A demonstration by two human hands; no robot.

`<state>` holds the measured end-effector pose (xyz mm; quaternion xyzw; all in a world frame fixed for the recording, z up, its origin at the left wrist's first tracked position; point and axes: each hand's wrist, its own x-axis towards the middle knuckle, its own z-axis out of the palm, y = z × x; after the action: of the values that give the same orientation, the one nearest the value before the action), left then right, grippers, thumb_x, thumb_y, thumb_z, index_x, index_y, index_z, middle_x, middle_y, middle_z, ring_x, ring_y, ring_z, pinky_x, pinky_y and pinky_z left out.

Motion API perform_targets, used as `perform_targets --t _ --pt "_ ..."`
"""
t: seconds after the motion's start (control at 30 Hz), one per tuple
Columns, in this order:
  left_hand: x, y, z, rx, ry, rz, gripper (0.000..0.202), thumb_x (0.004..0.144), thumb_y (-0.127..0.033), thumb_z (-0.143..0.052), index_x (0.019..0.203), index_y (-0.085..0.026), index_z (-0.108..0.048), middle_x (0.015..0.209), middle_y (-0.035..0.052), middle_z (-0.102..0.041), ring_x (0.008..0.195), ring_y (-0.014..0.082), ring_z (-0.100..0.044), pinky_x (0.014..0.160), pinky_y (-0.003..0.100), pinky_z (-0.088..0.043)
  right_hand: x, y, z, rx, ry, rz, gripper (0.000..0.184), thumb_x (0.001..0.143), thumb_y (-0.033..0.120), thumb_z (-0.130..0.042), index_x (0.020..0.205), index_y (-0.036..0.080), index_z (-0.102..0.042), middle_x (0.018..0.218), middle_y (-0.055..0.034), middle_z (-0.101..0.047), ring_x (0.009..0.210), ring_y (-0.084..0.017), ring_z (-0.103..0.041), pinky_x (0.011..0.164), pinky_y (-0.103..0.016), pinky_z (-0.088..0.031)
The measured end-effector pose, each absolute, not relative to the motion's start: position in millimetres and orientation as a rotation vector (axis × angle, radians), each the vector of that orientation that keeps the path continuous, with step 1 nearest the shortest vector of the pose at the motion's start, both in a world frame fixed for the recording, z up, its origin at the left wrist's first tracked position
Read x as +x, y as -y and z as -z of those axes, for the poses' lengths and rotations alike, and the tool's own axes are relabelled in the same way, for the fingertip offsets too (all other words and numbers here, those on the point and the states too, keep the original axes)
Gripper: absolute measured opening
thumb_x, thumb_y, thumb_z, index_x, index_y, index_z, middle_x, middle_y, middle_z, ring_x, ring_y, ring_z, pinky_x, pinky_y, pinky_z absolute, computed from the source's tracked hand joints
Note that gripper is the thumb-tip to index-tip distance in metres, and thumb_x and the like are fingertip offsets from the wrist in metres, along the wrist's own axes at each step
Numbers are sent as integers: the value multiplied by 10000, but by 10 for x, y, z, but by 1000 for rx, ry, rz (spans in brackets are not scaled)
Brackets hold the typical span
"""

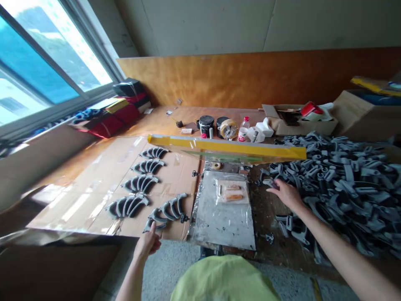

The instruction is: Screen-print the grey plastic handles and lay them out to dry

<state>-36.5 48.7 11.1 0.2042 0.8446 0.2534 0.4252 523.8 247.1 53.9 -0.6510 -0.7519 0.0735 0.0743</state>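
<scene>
My left hand (148, 242) reaches to the near edge of the cardboard sheet (94, 184), its fingers curled around the end of a curved grey plastic part (154, 226). More of these grey parts lie in fanned rows (140, 184) on the cardboard. My right hand (286, 193) stretches to the right, fingers closed over a grey part (270, 182) at the edge of a big heap of the same grey parts (338, 184). Between the hands lies a metal plate (222, 217) under a raised yellow-edged screen frame (228, 148).
Behind the frame stand black ink tins (206, 123), a tape roll (228, 128), a small bottle (243, 129) and open cardboard boxes (300, 119). A window (40, 71) runs along the left, with red and dark items (112, 117) on the bench below it. A wooden panel backs the bench.
</scene>
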Motion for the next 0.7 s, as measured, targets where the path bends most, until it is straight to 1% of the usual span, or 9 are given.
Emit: perform_targets --t 0.07,0.13,0.2,0.3,0.43,0.47,0.53,0.63,0.7 --pt "-318 -622 -275 491 -2102 -612 501 800 -634 -518 530 -211 -504 430 118 -573 374 238 -559 387 302 -395 4803 -2417 -599 -1662 2147 -405 211 858 351 -651 1026 224 -668 1004 -74 -709 859 -240 -653 776 -341 -489" --pt "-213 -860 -472 546 -2066 -701 493 822 -633 -497 581 -204 -528 459 83 -586 401 205 -560 419 284 -417 4318 -2340 -617 -1385 2150 -476 193 864 273 -649 1047 226 -691 1026 -58 -703 940 -230 -637 835 -340 -491" --pt "-47 -1161 -721 639 -2001 -846 481 828 -640 -495 672 -190 -567 519 53 -619 458 184 -591 472 268 -458 3908 -2285 -579 -1219 2195 -463 190 852 176 -653 1024 217 -721 994 -55 -706 953 -225 -615 869 -354 -487" --pt "291 -1601 -1214 857 -1793 -1180 504 773 -658 -584 824 -158 -613 568 35 -653 492 166 -613 493 247 -482 3582 -2259 -469 -1149 2289 -427 214 850 102 -635 1003 209 -741 942 -56 -702 932 -221 -586 841 -349 -493" --pt "720 -2018 -1929 1044 -1461 -1567 509 816 -643 -563 1005 -172 -598 576 -7 -654 460 132 -597 466 210 -472 3526 -2193 -394 -1205 2423 -315 228 922 145 -552 1054 211 -726 977 -69 -680 970 -228 -556 859 -350 -469" --pt "793 -2091 -2070 1061 -1378 -1643 485 837 -638 -538 989 -180 -591 575 -14 -650 450 125 -586 462 208 -468 3528 -2159 -399 -1223 2449 -284 250 932 145 -531 1094 204 -712 995 -75 -675 988 -232 -552 879 -357 -460" --pt "880 -2194 -2269 1075 -1265 -1722 453 873 -625 -485 879 -184 -586 555 -14 -630 431 116 -559 454 207 -458 3529 -2088 -440 -1253 2490 -241 298 933 125 -511 1171 188 -678 1031 -84 -671 1020 -239 -551 918 -374 -445" --pt "860 -2178 -2351 1100 -1265 -1664 473 893 -599 -455 706 -182 -579 521 10 -602 429 115 -530 449 211 -440 3584 -2055 -579 -1239 2527 -228 349 909 109 -541 1228 201 -648 1074 -89 -677 1060 -243 -566 958 -399 -439" --pt "774 -2024 -2283 1111 -1317 -1590 452 879 -580 -495 729 -175 -626 569 26 -631 478 130 -554 479 223 -454 3706 -2134 -717 -1314 2430 -248 326 900 130 -564 1201 207 -662 1060 -78 -692 1048 -228 -592 951 -381 -462"
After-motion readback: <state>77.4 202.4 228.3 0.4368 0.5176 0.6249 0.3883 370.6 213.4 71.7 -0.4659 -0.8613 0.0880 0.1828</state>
